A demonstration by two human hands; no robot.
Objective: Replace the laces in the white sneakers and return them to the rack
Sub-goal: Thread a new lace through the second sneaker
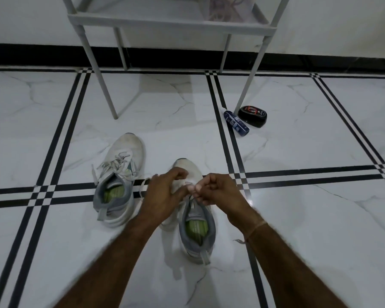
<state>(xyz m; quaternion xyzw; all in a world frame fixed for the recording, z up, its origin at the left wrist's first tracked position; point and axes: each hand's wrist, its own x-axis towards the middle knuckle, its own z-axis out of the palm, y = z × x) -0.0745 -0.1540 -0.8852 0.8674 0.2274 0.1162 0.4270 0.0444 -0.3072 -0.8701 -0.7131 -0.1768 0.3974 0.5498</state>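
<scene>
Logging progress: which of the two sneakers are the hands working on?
The nearer sneaker, on the right: left hand and right hand pinch its lace. The farther sneaker lies untouched.

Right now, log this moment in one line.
left hand: pinches lace | right hand: pinches lace | near sneaker: under hands | far sneaker: laced

i see a white marble-look floor point(309, 134) crossed by black double lines, with a black skirting band across the upper frame. two white sneakers stand on it at lower centre, toes pointing up the frame: the left sneaker point(122, 174), and the right sneaker point(197, 230) just beside it, a little lower. a lace point(142, 185) loops onto the tile between them. the rack point(171, 24) stands on thin legs at top centre. near its right front leg lie a blue tube point(236, 123) and a black oval tin point(252, 116).
</scene>
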